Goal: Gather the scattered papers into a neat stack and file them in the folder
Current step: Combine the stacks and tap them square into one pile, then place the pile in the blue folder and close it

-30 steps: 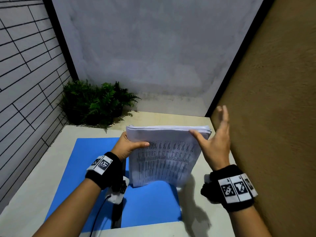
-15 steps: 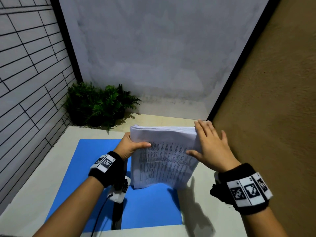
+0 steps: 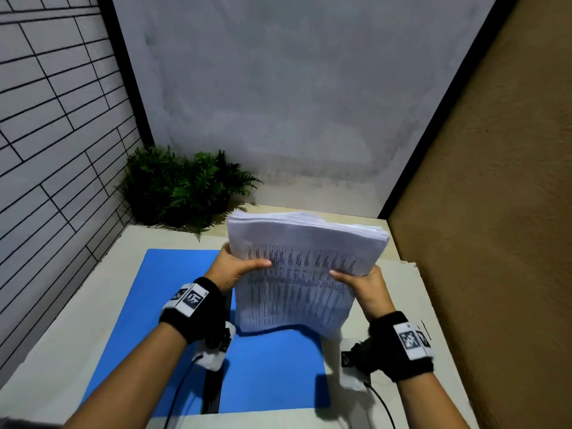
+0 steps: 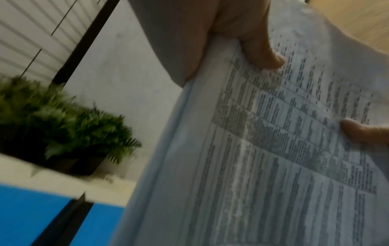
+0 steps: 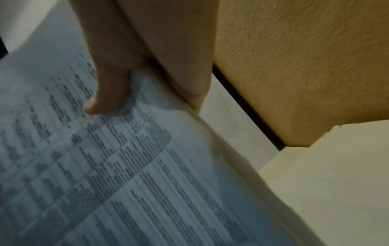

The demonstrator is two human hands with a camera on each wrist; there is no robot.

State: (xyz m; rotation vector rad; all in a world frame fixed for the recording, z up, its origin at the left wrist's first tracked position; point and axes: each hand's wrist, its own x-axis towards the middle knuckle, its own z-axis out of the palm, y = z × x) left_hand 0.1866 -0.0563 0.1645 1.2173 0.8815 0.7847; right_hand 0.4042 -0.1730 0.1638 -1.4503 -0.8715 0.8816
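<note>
Gripping the stack of papers (image 3: 297, 274) between both hands, I pinch its left edge with my left hand (image 3: 235, 269), thumb on the printed front, and its right edge with my right hand (image 3: 365, 286). It stands tilted above the blue folder (image 3: 173, 305) below my wrists.

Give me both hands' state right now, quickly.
Left hand: grips the paper stack at its left edge.
Right hand: grips the same stack's right edge.

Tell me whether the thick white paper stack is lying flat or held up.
Held up, tilted: the white printed paper stack stands above the blue folder, gripped by left hand and right hand.
</note>
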